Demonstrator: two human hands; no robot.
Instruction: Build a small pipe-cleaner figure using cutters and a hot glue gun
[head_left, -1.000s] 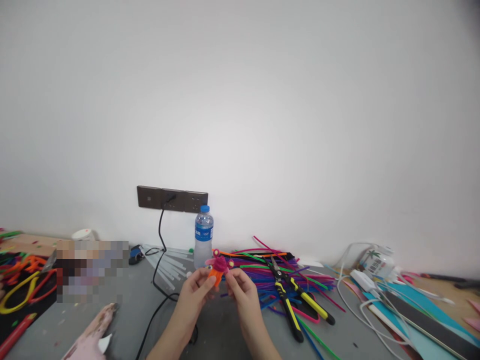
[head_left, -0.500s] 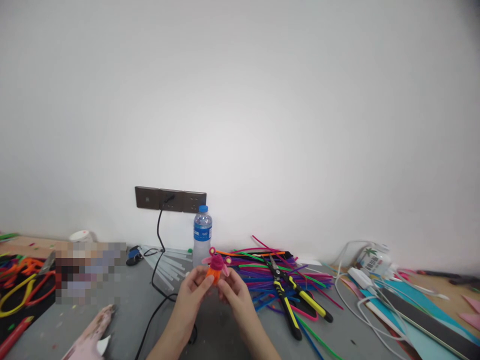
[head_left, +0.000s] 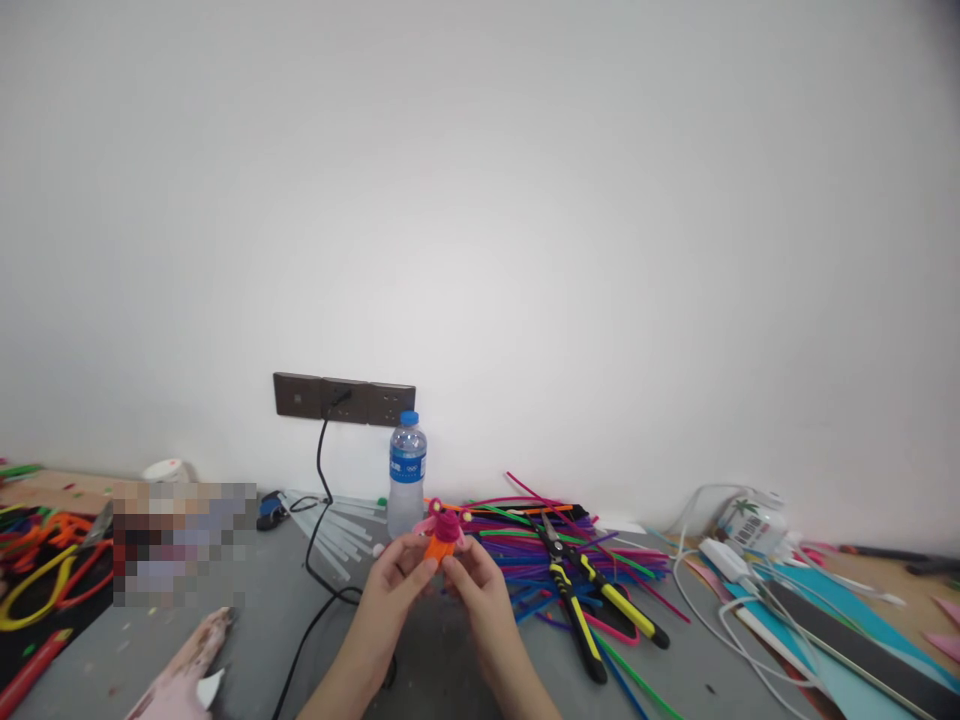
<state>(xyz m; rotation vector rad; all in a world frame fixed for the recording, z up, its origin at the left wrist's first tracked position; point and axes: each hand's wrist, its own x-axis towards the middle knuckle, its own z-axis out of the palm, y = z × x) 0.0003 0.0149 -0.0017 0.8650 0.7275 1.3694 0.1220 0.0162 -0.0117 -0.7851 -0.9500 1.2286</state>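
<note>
A craft workplace: a grey tabletop (head_left: 247,570) set against a bare pale wall (head_left: 600,250).

Just beyond the right hand (head_left: 480,582) lies a heap of coloured pipe cleaners (head_left: 517,549), with yellow-and-black pliers (head_left: 562,586) on top; well to that hand's right spread sheets of blue paper (head_left: 817,585). Beyond the left hand (head_left: 394,582), translucent sticks (head_left: 330,535) fan out near a black cable (head_left: 319,460) running up to wall sockets (head_left: 298,396); far to its left rests a tool with yellow and orange handles (head_left: 67,570). Workshop, classroom or office: that cannot be told.

Bent fingers (head_left: 391,560), thumb tips (head_left: 427,569) close
</note>
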